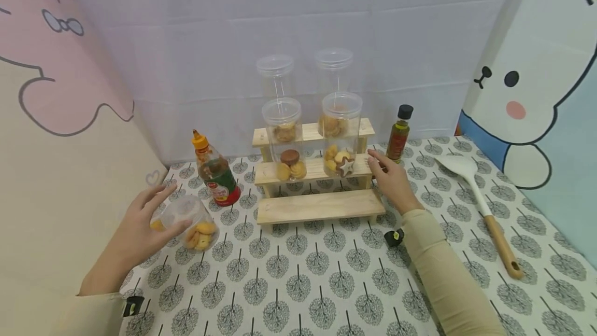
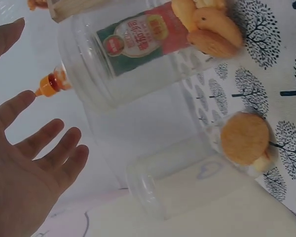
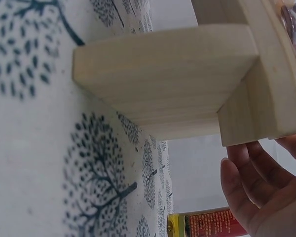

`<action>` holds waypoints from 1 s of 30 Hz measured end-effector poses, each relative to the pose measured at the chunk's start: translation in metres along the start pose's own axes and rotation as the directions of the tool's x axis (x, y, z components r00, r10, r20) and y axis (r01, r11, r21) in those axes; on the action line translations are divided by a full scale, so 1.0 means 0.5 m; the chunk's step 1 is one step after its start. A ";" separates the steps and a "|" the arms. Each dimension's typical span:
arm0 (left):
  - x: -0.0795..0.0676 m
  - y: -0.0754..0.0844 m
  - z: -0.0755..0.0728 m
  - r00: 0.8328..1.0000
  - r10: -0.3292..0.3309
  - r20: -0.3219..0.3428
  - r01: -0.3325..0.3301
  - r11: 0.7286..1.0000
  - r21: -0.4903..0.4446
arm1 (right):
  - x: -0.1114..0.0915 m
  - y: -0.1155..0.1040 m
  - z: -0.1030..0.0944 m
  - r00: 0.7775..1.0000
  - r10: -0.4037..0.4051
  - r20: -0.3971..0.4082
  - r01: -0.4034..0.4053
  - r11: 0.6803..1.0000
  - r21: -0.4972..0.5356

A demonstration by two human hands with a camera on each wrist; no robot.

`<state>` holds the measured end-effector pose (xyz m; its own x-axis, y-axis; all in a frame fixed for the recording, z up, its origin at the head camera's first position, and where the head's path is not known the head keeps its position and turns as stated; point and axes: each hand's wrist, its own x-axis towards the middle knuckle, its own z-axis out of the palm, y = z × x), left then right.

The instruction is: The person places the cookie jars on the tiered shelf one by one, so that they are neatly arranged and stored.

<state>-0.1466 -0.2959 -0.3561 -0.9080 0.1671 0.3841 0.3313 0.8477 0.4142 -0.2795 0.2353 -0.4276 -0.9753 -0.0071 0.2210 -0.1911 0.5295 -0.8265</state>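
Observation:
My left hand [image 1: 144,224] hovers with fingers spread over clear jars of cookies at the left of the table. In the left wrist view one jar [image 2: 143,84] holds yellow cookies and another jar [image 2: 182,182] a round cookie; the hand [image 2: 34,168] is apart from both. At the right end of a three-step wooden rack [image 1: 322,206] is my right hand [image 1: 394,183]. Its fingers look straight and reach the rack's side [image 3: 246,118]; whether they press on it I cannot tell. Two cookie jars [image 1: 284,144] [image 1: 342,136] stand on the middle step, two more behind on the top step.
A sauce bottle [image 1: 216,175] with an orange cap stands left of the rack. A small dark-capped bottle [image 1: 398,136] is just beyond my right hand. Farther right lies a white spatula [image 1: 480,196] with a wooden handle. A tree-patterned cloth [image 1: 298,274] covers the table.

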 end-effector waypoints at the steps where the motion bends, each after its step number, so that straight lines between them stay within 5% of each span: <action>1: -0.004 -0.006 0.003 1.000 -0.006 0.002 0.006 1.000 0.006 | 0.000 0.000 0.000 1.000 0.000 0.002 0.000 1.000 0.000; 19: -0.023 -0.035 0.053 0.996 -0.059 0.061 0.055 0.996 0.064 | 0.000 0.000 0.000 1.000 -0.004 -0.003 0.004 1.000 -0.019; 30: -0.023 -0.037 0.071 0.999 -0.033 0.017 0.032 0.995 0.092 | 0.001 -0.003 -0.001 1.000 0.014 -0.002 -0.014 1.000 -0.015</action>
<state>-0.1515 -0.2958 -0.3974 -0.9227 0.1470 0.3563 0.2773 0.8951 0.3490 -0.2797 0.2347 -0.4262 -0.9776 0.0021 0.2105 -0.1758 0.5419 -0.8219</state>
